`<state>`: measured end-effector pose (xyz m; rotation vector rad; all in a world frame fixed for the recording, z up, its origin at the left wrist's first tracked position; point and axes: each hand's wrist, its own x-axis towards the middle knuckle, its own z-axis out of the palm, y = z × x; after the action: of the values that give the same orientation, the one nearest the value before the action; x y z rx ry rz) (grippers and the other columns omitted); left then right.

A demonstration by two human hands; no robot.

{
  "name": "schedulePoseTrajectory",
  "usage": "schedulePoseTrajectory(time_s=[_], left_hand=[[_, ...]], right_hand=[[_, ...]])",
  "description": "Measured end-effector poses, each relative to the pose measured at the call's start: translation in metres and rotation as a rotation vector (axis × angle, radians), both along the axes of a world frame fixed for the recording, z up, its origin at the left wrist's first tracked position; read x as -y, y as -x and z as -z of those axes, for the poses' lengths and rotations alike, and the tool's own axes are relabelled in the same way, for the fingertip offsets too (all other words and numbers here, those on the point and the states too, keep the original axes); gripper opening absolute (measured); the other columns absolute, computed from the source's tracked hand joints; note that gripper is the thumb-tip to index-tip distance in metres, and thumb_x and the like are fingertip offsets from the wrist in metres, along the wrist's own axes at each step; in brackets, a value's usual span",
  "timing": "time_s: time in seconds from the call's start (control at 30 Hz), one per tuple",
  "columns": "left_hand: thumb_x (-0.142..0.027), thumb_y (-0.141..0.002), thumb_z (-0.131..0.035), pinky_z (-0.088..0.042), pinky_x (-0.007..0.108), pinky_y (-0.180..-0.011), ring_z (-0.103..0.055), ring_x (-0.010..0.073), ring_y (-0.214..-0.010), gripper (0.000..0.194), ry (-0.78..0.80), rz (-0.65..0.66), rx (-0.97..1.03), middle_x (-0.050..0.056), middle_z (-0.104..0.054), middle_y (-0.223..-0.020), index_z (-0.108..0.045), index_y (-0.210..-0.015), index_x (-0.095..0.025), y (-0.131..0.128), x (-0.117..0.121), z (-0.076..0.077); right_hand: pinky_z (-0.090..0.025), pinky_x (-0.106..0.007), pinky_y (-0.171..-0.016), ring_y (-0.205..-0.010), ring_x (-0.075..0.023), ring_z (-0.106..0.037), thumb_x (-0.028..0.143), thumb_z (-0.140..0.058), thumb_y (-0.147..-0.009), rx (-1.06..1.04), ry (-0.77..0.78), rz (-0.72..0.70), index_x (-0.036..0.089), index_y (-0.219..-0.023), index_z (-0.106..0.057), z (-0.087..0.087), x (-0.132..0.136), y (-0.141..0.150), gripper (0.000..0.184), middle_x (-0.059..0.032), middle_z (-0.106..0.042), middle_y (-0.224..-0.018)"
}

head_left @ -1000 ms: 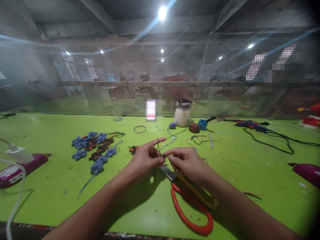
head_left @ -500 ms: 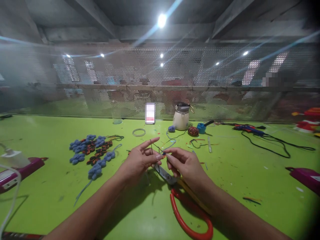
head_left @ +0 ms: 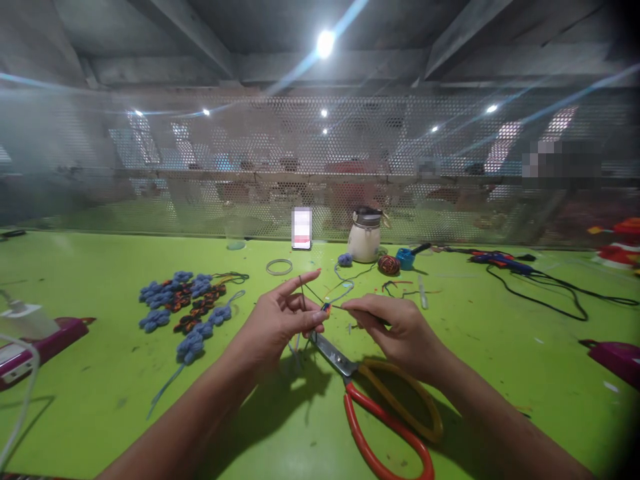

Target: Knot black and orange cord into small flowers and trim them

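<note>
Thumb and fingertips of my left hand [head_left: 285,310] pinch a small crocheted piece [head_left: 326,309] in blue and orange. Dark yarn [head_left: 302,288] runs round its raised index finger and down to the piece. My right hand [head_left: 400,323] is closed on a thin crochet hook [head_left: 339,307], whose tip meets the piece; most of its handle is hidden in the palm. Under both hands lie large scissors [head_left: 345,367] with one red and one yellow-brown handle. Left of my left hand, several blue crocheted flowers [head_left: 190,347] and dark orange-flecked ones [head_left: 195,313] are grouped.
Toward the back stand a phone [head_left: 301,229] with a lit screen, a pale jar [head_left: 365,241], and a clear cup [head_left: 235,237]. Near them are a variegated yarn ball [head_left: 389,265] and a blue pot [head_left: 405,259]. A glue gun [head_left: 505,261] trails a cord; power strips [head_left: 55,340] flank the table.
My right hand has drawn back to the right from the piece, so the hook's shaft now shows between them. More of the scissors' handles is visible. My left hand keeps its pinch.
</note>
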<state>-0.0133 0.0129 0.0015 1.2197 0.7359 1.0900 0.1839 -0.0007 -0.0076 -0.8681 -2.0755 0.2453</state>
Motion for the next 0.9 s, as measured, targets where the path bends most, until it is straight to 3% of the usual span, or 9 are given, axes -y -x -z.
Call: schedulePoseTrajectory(time_s=[0.37,0.67,0.77,0.9], left_hand=[[-0.014,-0.065,-0.071,-0.039,0.022,-0.056,-0.055,0.0088,-0.059,0.064,-0.009,0.024,0.002,0.0,-0.059,-0.068,-0.048,-0.124,-0.016,0.002,-0.001,0.001],[-0.014,-0.064,-0.072,-0.039,0.024,-0.058,-0.054,0.0098,-0.06,0.063,0.012,0.022,0.001,0.001,-0.059,-0.07,-0.051,-0.122,-0.017,0.002,-0.003,0.003],[-0.015,-0.065,-0.071,-0.039,0.025,-0.059,-0.054,0.0102,-0.061,0.061,-0.01,0.037,-0.005,0.001,-0.058,-0.071,-0.05,-0.123,-0.017,0.001,-0.003,0.004],[-0.015,-0.065,-0.071,-0.038,0.025,-0.059,-0.054,0.0107,-0.061,0.062,-0.013,0.037,-0.005,0.0,-0.057,-0.07,-0.049,-0.123,-0.017,0.001,-0.003,0.005]], right_hand=[[-0.044,-0.025,-0.061,-0.069,-0.0143,-0.06,0.016,-0.049,-0.085,0.035,-0.006,-0.021,0.018,-0.097,-0.066,-0.008,0.002,-0.006,0.021,-0.0055,-0.068,-0.08],[-0.043,-0.024,-0.053,-0.058,-0.0126,-0.056,0.019,-0.053,-0.081,-0.059,0.148,0.007,0.017,-0.09,-0.069,-0.008,0.003,-0.005,0.018,-0.004,-0.066,-0.07],[-0.039,-0.023,-0.047,-0.051,-0.0106,-0.05,0.024,-0.055,-0.08,-0.131,0.289,0.001,0.016,-0.087,-0.069,-0.005,0.002,-0.003,0.017,-0.0018,-0.06,-0.061],[-0.029,-0.02,-0.039,-0.04,-0.006,-0.037,0.031,-0.057,-0.08,-0.344,0.619,-0.102,0.015,-0.087,-0.066,0.004,-0.001,0.002,0.02,0.0022,-0.052,-0.054]])
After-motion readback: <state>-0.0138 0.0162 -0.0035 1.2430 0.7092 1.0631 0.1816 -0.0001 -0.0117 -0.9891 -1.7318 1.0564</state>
